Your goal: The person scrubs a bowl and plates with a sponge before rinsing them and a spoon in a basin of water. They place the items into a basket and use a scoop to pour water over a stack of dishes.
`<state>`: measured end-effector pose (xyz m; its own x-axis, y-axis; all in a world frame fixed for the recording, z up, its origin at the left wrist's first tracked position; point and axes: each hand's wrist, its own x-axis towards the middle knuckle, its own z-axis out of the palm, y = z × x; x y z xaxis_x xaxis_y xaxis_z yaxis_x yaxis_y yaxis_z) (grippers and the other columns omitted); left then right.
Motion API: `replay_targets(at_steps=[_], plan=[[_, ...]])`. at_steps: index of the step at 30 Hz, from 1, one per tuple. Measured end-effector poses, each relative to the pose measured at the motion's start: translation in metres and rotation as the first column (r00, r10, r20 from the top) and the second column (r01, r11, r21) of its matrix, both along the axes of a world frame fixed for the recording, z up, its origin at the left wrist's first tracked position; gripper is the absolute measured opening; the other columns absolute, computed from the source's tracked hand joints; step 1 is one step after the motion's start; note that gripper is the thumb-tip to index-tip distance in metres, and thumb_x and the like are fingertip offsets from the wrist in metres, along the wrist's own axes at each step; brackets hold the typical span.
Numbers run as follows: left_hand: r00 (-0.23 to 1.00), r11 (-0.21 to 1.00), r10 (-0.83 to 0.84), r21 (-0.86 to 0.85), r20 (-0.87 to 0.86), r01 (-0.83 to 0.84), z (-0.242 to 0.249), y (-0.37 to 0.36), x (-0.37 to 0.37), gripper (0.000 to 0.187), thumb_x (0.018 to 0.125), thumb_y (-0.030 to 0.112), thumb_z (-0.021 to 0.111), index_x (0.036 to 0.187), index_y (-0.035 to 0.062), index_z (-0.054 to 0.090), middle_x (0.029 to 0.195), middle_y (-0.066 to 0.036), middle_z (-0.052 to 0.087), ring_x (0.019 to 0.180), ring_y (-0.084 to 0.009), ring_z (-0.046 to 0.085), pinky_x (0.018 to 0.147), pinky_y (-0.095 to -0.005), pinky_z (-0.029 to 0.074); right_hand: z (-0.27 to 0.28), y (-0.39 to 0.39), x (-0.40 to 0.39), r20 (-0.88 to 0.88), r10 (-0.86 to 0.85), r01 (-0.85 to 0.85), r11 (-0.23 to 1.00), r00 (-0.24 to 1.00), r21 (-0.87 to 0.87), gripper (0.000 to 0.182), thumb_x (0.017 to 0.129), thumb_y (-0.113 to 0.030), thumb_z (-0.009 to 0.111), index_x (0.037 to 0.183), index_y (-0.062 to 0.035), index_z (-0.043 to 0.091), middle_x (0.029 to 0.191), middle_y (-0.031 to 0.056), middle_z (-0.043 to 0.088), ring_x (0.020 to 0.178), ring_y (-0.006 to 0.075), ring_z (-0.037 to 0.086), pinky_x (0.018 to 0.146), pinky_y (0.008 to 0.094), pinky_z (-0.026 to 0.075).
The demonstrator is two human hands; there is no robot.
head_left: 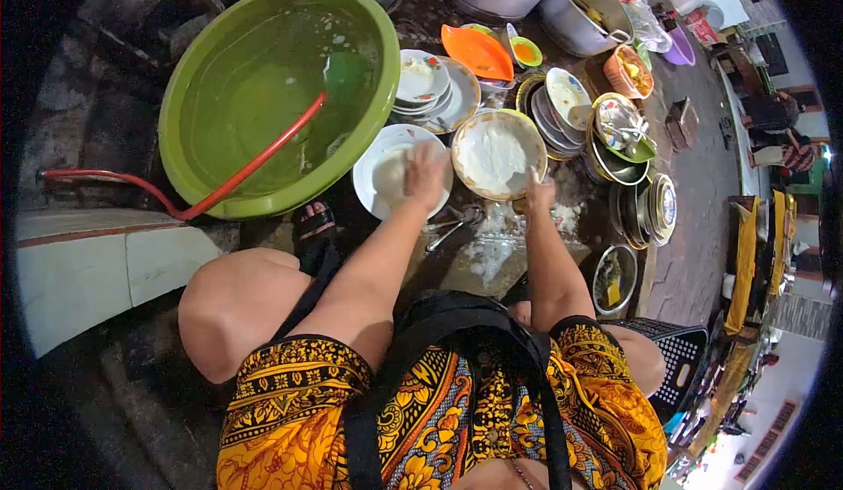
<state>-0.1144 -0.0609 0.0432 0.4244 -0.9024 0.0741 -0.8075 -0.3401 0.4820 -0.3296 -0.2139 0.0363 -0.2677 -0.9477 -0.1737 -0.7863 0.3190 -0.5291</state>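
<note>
Reaching forward, hands apart. Left hand [425, 176] open, blurred, over right side of white bowl [379, 183]; right hand [539, 194] at lower right rim of suds-topped plate [469, 176], cannot tell if clamped. Bowl and plate side by side on wet floor [435, 272]. Green basin [389, 61] edge close left; stacked plates [424, 82] crowd far side. Nearer floor roomier, spoons [446, 226] there. Left forearm slants inward, right runs straighter.

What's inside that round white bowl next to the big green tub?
Inside the round white bowl there seems to be some cloudy, whitish liquid. The person's left hand reaches in and covers part of it, so whatever lies under that hand can't be seen.
</note>
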Motion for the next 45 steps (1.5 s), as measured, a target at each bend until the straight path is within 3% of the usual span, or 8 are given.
replay_targets(at_steps=[6,12,18,24,28,33,37,45], plan=[[0.717,0.716,0.695,0.142,-0.055,-0.683,-0.019,0.054,0.050,0.054,0.075,0.005,0.049,0.127,0.0177,0.039,0.124,-0.015,0.038,0.113,-0.0318,0.038,0.093,-0.0485,0.031,0.005,0.020,-0.010,0.064,-0.176,0.182,0.976,0.982,-0.119,0.061,0.072,-0.028,0.065,0.121,0.0001,0.042,0.115,0.0244,0.051,0.102,0.0376,0.052,0.084,0.0410,0.042],[0.585,0.608,0.783,0.059,-0.213,-0.792,-0.056,0.062,0.067,0.057,0.067,-0.001,0.063,0.119,0.0050,0.043,0.125,-0.019,0.039,0.107,-0.0343,0.046,0.087,-0.0379,0.040,0.017,0.076,0.038,0.072,0.412,-0.333,0.817,0.908,-0.471,0.035,0.075,-0.013,0.060,0.108,-0.0059,0.050,0.097,0.0173,0.059,0.088,0.0292,0.058,0.079,0.0367,0.043],[0.517,0.755,0.552,0.128,-0.654,-0.643,-0.110,0.079,0.084,0.038,0.064,0.009,0.068,0.099,-0.0007,0.057,0.087,-0.014,0.063,0.076,-0.0254,0.061,0.072,-0.0348,0.047,-0.030,0.118,0.119,0.468,0.652,-0.637,0.739,0.597,-0.217,0.046,0.078,-0.021,0.057,0.121,-0.0108,0.046,0.109,0.0205,0.053,0.098,0.0304,0.053,0.084,0.0342,0.042],[0.407,0.712,0.566,0.177,-0.717,-0.679,-0.056,0.096,0.074,0.026,0.065,0.010,0.061,0.088,-0.0004,0.060,0.081,-0.011,0.063,0.072,-0.0200,0.059,0.065,-0.0330,0.045,-0.025,0.185,0.170,0.149,0.940,-0.929,0.329,0.306,-0.168,0.048,0.077,-0.020,0.055,0.123,-0.0094,0.045,0.111,0.0237,0.049,0.104,0.0376,0.047,0.091,0.0393,0.038],[0.113,0.718,0.338,0.179,-0.934,-0.673,-0.020,0.102,0.072,0.029,0.067,0.007,0.057,0.094,-0.0023,0.055,0.091,-0.012,0.060,0.082,-0.0198,0.056,0.072,-0.0320,0.043,0.003,0.193,0.177,0.284,0.857,-0.857,0.486,0.429,-0.171,0.036,0.075,-0.022,0.058,0.105,-0.0041,0.052,0.099,0.0219,0.053,0.092,0.0370,0.051,0.081,0.0412,0.041],[0.168,0.790,0.272,0.120,-0.948,-0.602,0.012,0.100,0.056,0.045,0.073,0.003,0.048,0.118,-0.0017,0.041,0.108,-0.014,0.053,0.097,-0.0244,0.052,0.083,-0.0335,0.041,0.015,0.182,0.168,0.179,0.845,-0.798,0.535,0.504,-0.277,0.021,0.074,-0.020,0.060,0.079,-0.0015,0.054,0.077,0.0201,0.052,0.079,0.0366,0.050,0.071,0.0393,0.041],[0.104,0.811,0.295,0.192,-0.950,-0.552,0.031,0.112,0.047,0.041,0.078,0.006,0.045,0.119,0.0026,0.045,0.110,-0.011,0.054,0.098,-0.0215,0.053,0.083,-0.0317,0.040,0.018,0.173,0.165,0.044,0.680,-0.651,0.717,0.732,-0.249,0.023,0.077,-0.008,0.046,0.100,-0.0070,0.052,0.105,0.0130,0.049,0.098,0.0347,0.047,0.081,0.0438,0.041],[-0.181,0.779,0.205,0.272,-0.962,-0.565,0.011,0.120,0.041,0.051,0.092,0.039,0.035,0.125,0.0004,0.036,0.115,-0.017,0.050,0.104,-0.0262,0.050,0.084,-0.0392,0.043,0.096,0.211,0.145,0.303,0.945,-0.934,0.214,0.124,-0.285,0.045,0.082,-0.024,0.048,0.125,-0.0124,0.041,0.122,0.0195,0.044,0.115,0.0342,0.040,0.096,0.0440,0.030]])
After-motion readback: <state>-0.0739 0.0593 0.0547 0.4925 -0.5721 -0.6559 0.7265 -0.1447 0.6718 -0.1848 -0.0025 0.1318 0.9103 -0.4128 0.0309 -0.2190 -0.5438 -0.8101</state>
